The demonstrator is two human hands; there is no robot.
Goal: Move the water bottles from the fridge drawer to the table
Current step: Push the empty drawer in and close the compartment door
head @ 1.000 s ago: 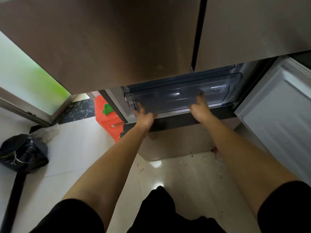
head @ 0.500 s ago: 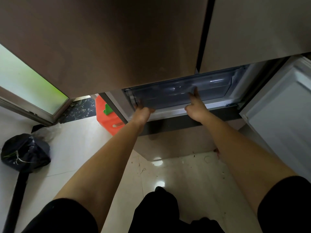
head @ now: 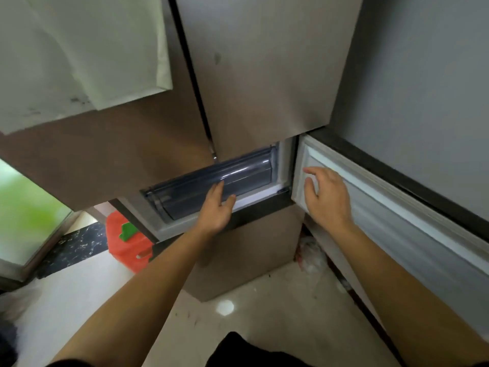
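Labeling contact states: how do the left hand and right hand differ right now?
The left hand lies flat against the clear fridge drawer front; the right hand is on the open door's white inner edge. Left fingers point up together, while right fingers curl toward the left. Both are bare and grip nothing.

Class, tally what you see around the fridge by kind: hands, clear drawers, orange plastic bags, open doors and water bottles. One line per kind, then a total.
Hands: 2 (left hand, right hand)
Clear drawers: 1
Orange plastic bags: 1
Open doors: 1
Water bottles: 0 visible
Total: 5
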